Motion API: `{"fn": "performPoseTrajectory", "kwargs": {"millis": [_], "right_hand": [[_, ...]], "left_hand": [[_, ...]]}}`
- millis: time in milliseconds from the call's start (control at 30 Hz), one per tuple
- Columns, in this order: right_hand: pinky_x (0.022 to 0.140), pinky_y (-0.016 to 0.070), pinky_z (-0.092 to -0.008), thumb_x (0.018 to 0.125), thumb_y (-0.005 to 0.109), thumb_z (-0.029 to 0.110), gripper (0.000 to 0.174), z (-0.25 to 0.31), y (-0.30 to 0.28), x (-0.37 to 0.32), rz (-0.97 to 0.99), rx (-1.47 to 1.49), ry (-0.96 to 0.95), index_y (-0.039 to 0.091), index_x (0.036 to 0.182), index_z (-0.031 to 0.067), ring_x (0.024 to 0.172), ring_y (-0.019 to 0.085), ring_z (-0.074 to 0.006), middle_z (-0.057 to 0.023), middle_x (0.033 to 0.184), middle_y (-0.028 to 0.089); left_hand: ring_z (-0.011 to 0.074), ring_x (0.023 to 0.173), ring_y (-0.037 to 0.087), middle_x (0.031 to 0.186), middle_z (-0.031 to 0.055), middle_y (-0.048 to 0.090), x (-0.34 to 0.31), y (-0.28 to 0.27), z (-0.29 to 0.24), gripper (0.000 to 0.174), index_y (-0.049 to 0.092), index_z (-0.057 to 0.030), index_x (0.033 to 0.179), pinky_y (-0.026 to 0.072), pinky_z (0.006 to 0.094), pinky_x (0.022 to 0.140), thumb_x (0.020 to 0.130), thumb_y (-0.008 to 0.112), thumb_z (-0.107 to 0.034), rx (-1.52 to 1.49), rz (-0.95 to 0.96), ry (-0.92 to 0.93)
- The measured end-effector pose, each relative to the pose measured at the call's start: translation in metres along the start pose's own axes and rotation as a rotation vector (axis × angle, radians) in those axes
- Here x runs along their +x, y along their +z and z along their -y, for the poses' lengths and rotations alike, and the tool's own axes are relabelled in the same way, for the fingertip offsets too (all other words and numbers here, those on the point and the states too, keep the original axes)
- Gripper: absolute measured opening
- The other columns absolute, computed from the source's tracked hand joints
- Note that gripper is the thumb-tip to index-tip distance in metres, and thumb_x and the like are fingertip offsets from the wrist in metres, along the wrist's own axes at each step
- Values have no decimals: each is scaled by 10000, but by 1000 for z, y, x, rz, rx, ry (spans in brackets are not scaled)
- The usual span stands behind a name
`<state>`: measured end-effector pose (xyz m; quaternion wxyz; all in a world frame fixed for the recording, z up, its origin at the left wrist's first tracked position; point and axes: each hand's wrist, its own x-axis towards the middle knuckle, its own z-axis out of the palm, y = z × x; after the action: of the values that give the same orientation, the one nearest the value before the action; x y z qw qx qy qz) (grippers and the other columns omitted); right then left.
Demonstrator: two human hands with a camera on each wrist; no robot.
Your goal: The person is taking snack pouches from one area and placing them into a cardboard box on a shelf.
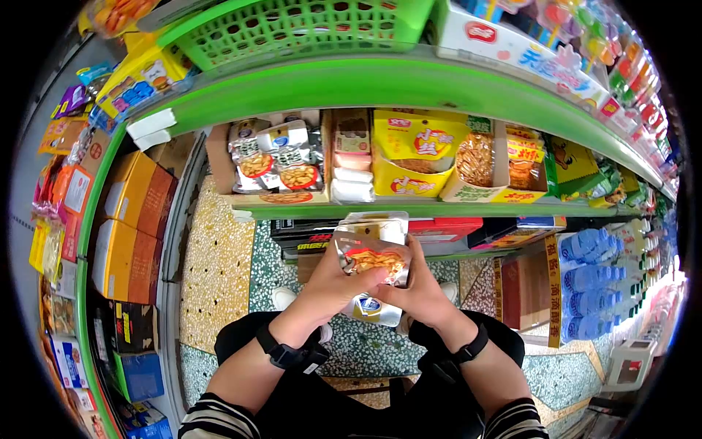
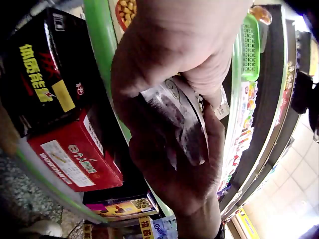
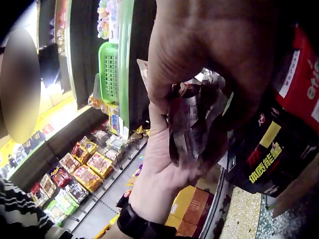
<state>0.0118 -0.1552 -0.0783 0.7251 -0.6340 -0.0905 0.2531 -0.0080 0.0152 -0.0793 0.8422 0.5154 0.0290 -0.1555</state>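
Note:
Both hands hold a small stack of silvery snack packets (image 1: 376,260) between them, in front of the shelf. The top packet shows a picture of nuts in a red-rimmed bowl; a white and gold end with a blue oval label sticks out below. My left hand (image 1: 327,291) grips the left side, its thumb across the front packet. On the right side my right hand (image 1: 424,287) grips the stack, thumb also on the front. In both wrist views the fingers wrap the crinkled foil packets (image 2: 174,112) and hide much of them.
Just ahead on the shelf, an open carton (image 1: 219,157) holds similar nut packets. Beside it are yellow snack bags (image 1: 413,139) and a green basket (image 1: 307,33) above. Boxed drinks (image 1: 585,282) stand right; orange cartons (image 1: 131,234) fill the left shelf.

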Motion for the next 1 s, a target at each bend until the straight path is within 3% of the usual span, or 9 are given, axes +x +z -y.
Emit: {"fn": "performPoseTrajectory", "kwargs": {"millis": [67, 300, 433, 500, 567, 700, 733, 933, 1000], "right_hand": [[954, 445, -336, 738, 763, 93, 957, 5, 5, 1, -7, 6, -34, 88, 1402, -48, 1172, 475, -226, -187, 1262, 426], [979, 419, -346, 730, 779, 91, 958, 12, 11, 11, 35, -154, -120, 108, 1406, -16, 1181, 452, -217, -184, 1252, 430], [974, 401, -355, 836, 664, 338, 747, 17, -4, 17, 188, 130, -41, 290, 1375, -18, 1190, 461, -242, -145, 1296, 453], [907, 420, -339, 894, 502, 460, 603, 19, -9, 23, 123, 151, -98, 428, 1289, 11, 1109, 524, -206, -102, 1203, 532], [886, 430, -334, 911, 492, 439, 540, 16, -15, 33, 13, 101, -146, 484, 1236, 7, 1104, 521, -187, -105, 1193, 534], [821, 449, -282, 969, 472, 186, 252, 19, 7, 52, -87, -124, -286, 540, 1135, 9, 944, 590, -150, -84, 1033, 633], [781, 453, -253, 964, 465, 84, 176, 20, 18, 57, -91, -40, -278, 544, 1102, 8, 874, 606, -137, -70, 969, 656], [759, 484, -300, 877, 608, 58, 232, 31, 63, 93, -209, -520, -442, 549, 1092, -3, 859, 601, -182, -96, 973, 630], [761, 481, -330, 820, 650, 53, 303, 36, 72, 113, -313, -844, -761, 552, 1105, 13, 877, 595, -243, -109, 970, 616]], "left_hand": [[170, 1166, 508, 1283, 109, 486, -1, 2, -7, 733, 266, -24, 1375, 444, 323, 971, 822, 733, -137, -34, 6, 12], [155, 1127, 534, 1242, 96, 532, -8, 0, -19, 673, 329, -35, 1354, 452, 319, 956, 823, 732, -131, -109, -38, 0], [159, 1085, 561, 1209, 104, 555, -16, -16, -28, 666, 341, -25, 1341, 467, 321, 936, 820, 738, -147, -36, -23, 34], [168, 1055, 579, 1179, 112, 573, -21, -25, -38, 693, 355, -3, 1324, 475, 328, 929, 788, 764, -163, -48, 27, 34], [172, 1050, 582, 1174, 114, 576, -28, -38, -44, 710, 364, 8, 1314, 473, 331, 935, 766, 779, -167, -27, 100, 6], [165, 1064, 575, 1184, 105, 572, -40, -57, -47, 785, 373, 8, 1314, 467, 313, 924, 699, 827, -169, 183, 187, -9], [157, 1083, 562, 1199, 92, 566, -39, -64, -43, 858, 352, 10, 1342, 458, 301, 925, 672, 849, -189, 52, 286, 46], [152, 1117, 536, 1235, 80, 543, -50, -82, -51, 970, 294, -5, 1400, 438, 311, 956, 656, 858, -268, -146, 305, 78], [154, 1126, 532, 1245, 82, 536, -49, -86, -52, 988, 281, -8, 1410, 434, 314, 963, 655, 858, -280, -188, 296, 100]]}}
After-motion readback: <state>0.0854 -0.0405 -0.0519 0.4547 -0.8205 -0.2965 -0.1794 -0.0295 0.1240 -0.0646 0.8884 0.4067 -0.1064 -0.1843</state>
